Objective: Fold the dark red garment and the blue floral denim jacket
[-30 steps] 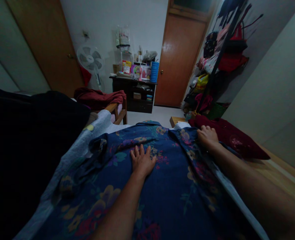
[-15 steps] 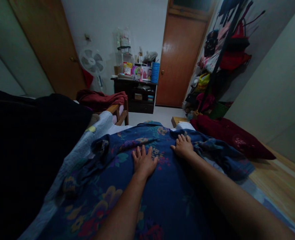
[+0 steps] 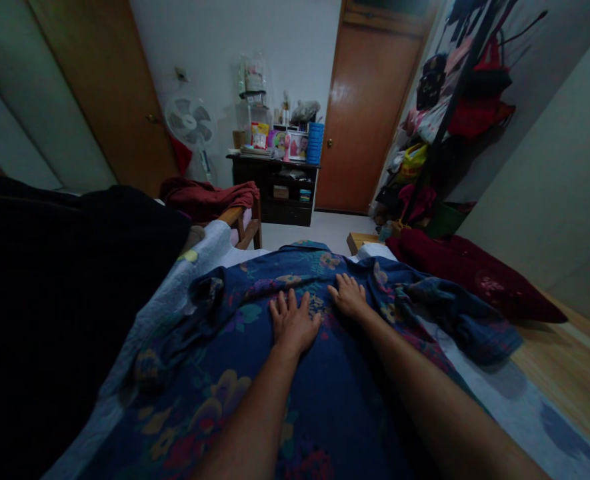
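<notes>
A dark blue shirt point(image 3: 345, 393) with a floral print lies spread out, its collar at the far end and a short sleeve out to each side. Flat on its upper middle rests my left hand point(image 3: 295, 322), fingers apart. My right hand point(image 3: 349, 295) lies on the cloth a little farther off and to the right, palm down with fingers spread. Both sleeves look creased. Beneath the shirt is a pale patterned sheet point(image 3: 135, 340).
Black cloth point(image 3: 65, 320) is heaped on the left. A dark red cushion point(image 3: 479, 277) sits at the right by a wooden surface point(image 3: 575, 373). Beyond are reddish cloth point(image 3: 209, 199), a fan point(image 3: 189, 123), a dark cabinet point(image 3: 275, 210), a door point(image 3: 365, 113) and hanging bags point(image 3: 479, 113).
My right hand has slid left across the shirt, closer to my left hand, which stays nearly in place on the cloth. The view has shifted slightly.
</notes>
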Available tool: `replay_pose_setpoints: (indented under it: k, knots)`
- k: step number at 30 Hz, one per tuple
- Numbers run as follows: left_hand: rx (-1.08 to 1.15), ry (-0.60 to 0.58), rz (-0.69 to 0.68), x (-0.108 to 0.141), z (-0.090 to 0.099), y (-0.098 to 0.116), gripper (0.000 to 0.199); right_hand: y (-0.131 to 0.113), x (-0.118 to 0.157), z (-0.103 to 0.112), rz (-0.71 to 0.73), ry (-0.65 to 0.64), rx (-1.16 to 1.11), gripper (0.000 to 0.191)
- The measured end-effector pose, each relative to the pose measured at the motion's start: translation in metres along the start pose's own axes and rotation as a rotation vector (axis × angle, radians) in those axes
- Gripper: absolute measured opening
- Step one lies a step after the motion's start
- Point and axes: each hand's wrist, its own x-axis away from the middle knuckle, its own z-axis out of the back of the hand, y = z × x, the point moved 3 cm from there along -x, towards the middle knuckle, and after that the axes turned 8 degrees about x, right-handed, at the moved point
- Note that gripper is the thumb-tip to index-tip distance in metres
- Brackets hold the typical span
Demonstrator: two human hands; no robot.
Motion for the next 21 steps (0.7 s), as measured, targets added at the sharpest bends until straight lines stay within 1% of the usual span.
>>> replay_pose_setpoints:
  k: [2,4,8,10,12,13,14,16,17,19,21]
  knots:
    - [-0.006,0.005,0.016,-0.001,0.000,-0.001,0.067,0.003,-0.001,-0.008,-0.034,0.033,-0.007,0.069]
    - [-0.014,0.018,0.064,-0.002,0.001,-0.004,0.069,0.012,-0.005,-0.012,-0.070,0.076,0.002,0.067]
    - [-0.016,0.048,0.187,-0.005,0.007,-0.013,0.071,0.024,-0.015,-0.008,-0.091,0.117,0.005,0.062]
    - [-0.012,0.055,0.205,-0.006,0.009,-0.015,0.071,0.021,-0.015,-0.005,-0.142,0.129,-0.017,0.061]
    - [-0.011,0.055,0.204,-0.007,0.010,-0.015,0.072,0.010,-0.010,-0.004,-0.185,0.126,-0.068,0.061]
    - [-0.012,0.057,0.203,-0.007,0.009,-0.015,0.071,0.002,-0.006,-0.004,-0.181,0.115,-0.097,0.061]
    - [-0.015,0.059,0.201,-0.007,0.009,-0.016,0.071,-0.007,-0.002,-0.006,-0.143,0.101,-0.125,0.061]
    - [-0.017,0.056,0.200,-0.007,0.009,-0.016,0.072,-0.022,0.007,-0.010,-0.017,0.053,-0.153,0.061]
    - [-0.015,0.052,0.200,-0.007,0.009,-0.016,0.072,-0.025,0.011,-0.012,0.048,0.037,-0.145,0.060]
    - [-0.007,0.036,0.202,-0.007,0.010,-0.016,0.073,-0.020,0.017,-0.016,0.101,0.048,-0.101,0.060]
    - [0.001,0.026,0.209,-0.007,0.010,-0.017,0.074,0.000,0.019,-0.019,0.047,0.105,-0.059,0.060]
